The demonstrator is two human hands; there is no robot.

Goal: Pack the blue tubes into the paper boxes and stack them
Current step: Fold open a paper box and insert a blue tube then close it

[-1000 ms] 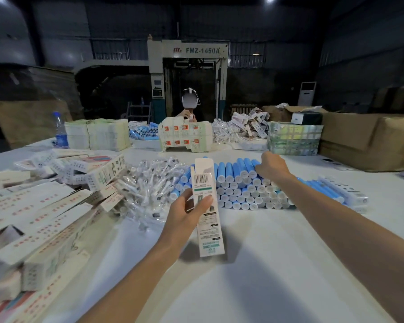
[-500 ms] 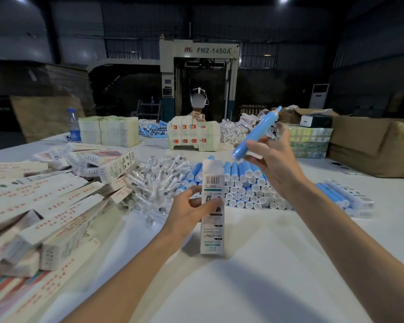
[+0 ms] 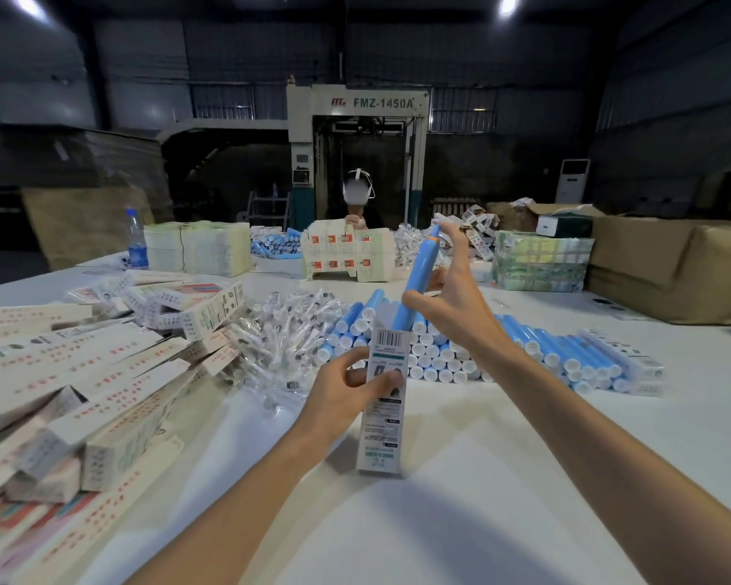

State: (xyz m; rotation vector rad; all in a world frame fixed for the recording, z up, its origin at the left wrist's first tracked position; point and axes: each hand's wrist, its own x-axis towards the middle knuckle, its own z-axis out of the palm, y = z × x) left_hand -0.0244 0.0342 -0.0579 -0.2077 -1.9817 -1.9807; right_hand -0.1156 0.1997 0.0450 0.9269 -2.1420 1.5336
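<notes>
L hand point(image 3: 342, 392) grips the paper box point(image 3: 381, 420) upright, fingers curled round it. Above the box, the blue tube point(image 3: 418, 280) has swung from slanted to near-vertical in the last half sec, lower end now at the box mouth; R hand point(image 3: 456, 308) pinches it, forefinger stretched to its tip. Insertion prob. next; spare tubes point(image 3: 439, 356) lie behind the box.

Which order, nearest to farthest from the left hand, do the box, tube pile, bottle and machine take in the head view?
1. Box: gripped upright in the left hand itself.
2. Tube pile: just beyond the hand, slightly right.
3. Bottle: at the table's far left edge.
4. Machine: behind the table, at the back of the hall.
</notes>
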